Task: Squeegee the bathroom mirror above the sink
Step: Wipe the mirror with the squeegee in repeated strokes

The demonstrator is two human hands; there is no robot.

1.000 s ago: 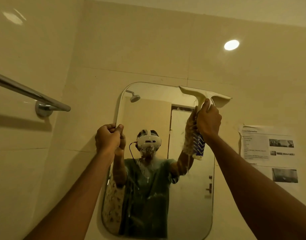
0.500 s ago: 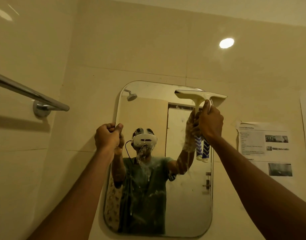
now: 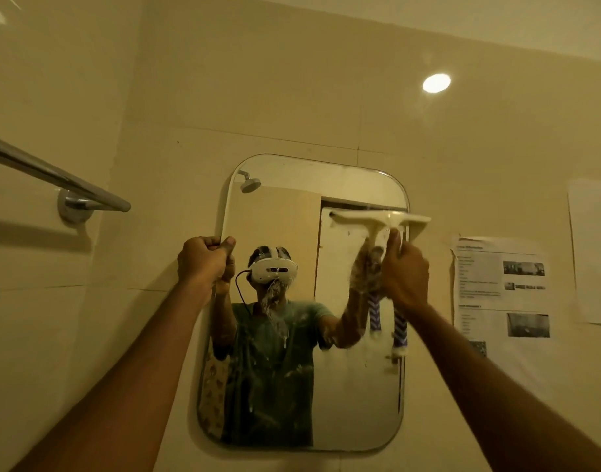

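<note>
Head view: looks up at a tiled wall, with both bare arms raised towards the mirror (image 3: 353,403).
Mirror: a rounded rectangle at frame centre; its glass shows the person's reflection and a shower head (image 3: 250,183) at the mirror's 11 o'clock.
Squeegee (image 3: 377,219): pale, its blade lying level across the glass at the mirror's 1 o'clock. The right end sticks out past the mirror's right edge.
Handle (image 3: 400,330): striped in a blue and white zigzag, it hangs down below the fist, beside its own reflection.
Right hand (image 3: 406,277): fingers wrapped tight round the squeegee's neck just under the blade, with the back of the hand facing the camera.
Left hand (image 3: 203,260): curled into a fist that grips the mirror's left rim at its 10 o'clock, thumb on the front of the glass.
Glass: whitish streaks and drips run over the middle. The strip above the blade looks clearer.
Towel bar (image 3: 54,178): chrome, at the frame's 9 o'clock, well apart from the mirror.
Printed sheet (image 3: 499,291): stuck on the wall at 3 o'clock, near the mirror's right edge.
Second sheet (image 3: 595,253): further right, cut by the frame edge.
Light spot (image 3: 436,83): bright oval on the tiles at 1 o'clock.
</note>
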